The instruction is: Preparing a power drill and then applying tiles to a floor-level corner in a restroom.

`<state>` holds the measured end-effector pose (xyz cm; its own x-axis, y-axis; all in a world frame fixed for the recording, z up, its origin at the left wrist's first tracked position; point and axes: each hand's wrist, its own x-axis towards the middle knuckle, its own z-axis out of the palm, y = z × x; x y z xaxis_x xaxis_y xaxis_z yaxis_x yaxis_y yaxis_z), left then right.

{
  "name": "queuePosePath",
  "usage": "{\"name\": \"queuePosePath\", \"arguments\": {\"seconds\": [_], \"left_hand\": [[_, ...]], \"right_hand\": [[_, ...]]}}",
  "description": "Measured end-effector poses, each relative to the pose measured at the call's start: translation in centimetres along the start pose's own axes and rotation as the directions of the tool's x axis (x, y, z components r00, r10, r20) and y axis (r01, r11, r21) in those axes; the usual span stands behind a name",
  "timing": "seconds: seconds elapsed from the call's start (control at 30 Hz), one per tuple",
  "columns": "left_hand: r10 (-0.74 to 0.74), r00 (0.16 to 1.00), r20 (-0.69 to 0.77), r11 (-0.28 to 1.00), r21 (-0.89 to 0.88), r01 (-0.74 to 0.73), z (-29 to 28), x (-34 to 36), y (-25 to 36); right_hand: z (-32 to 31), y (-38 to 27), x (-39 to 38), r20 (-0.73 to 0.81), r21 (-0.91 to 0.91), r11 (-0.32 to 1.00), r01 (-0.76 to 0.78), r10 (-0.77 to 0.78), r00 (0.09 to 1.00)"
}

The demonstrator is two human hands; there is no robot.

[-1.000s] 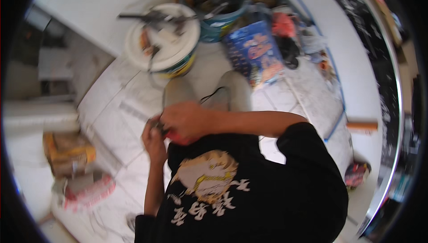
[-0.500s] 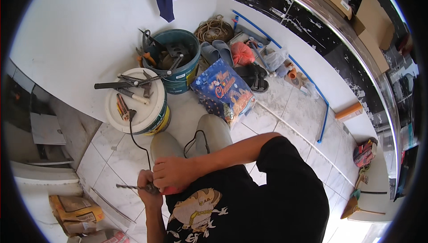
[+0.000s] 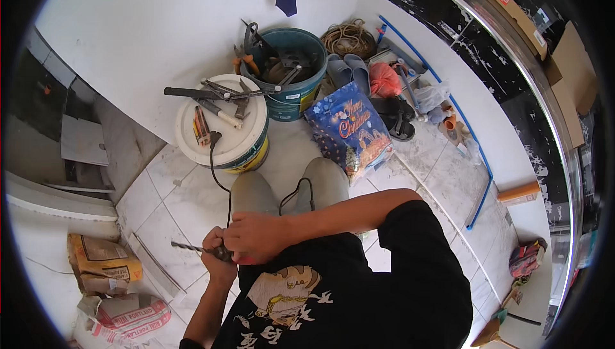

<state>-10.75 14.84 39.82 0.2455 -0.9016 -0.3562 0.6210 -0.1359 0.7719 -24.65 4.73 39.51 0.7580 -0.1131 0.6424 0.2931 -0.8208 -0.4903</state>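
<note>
Together, left hand (image 3: 215, 246) and right hand (image 3: 256, 239), grip wrapped round drill (image 3: 223, 254), lettered blue bag (image 3: 351, 130) beyond

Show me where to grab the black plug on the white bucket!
Pinch the plug by its thick body, probably best from above: it lies on the lid with nothing over it. Don't pull the cord; it's thin and bends down over the lid's edge.
</note>
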Motion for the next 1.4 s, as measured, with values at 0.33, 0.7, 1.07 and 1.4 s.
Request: {"name": "queuePosePath", "arguments": {"seconds": [0.33,0.7,1.07,1.4], "left_hand": [[0.285,0.958,0.027,0.926,0.252,-0.283,-0.7,-2.1,-2.2],[0.356,0.934,0.021,0.887,0.305,-0.345,1.0,-2.7,-2.5],[0.277,0.961,-0.020,0.888,0.387,-0.248,0.1,0.1,-1.3],[0.419,0.903,0.091,0.777,0.478,-0.409,1.0,-1.5,-1.7]], "right_hand": [[2.2,-4.1,-2.2,-0.065,0.129,0.963,-0.236,0.246,0.967],[2.5,-5.6,-3.1,-0.191,0.136,0.912,-0.386,0.407,0.893],[-0.9,-5.1,0.3,0.050,0.110,0.738,-0.666,0.665,0.745],[0.0,-7.1,-0.6,0.081,0.261,0.611,-0.747,0.757,0.648]]}}
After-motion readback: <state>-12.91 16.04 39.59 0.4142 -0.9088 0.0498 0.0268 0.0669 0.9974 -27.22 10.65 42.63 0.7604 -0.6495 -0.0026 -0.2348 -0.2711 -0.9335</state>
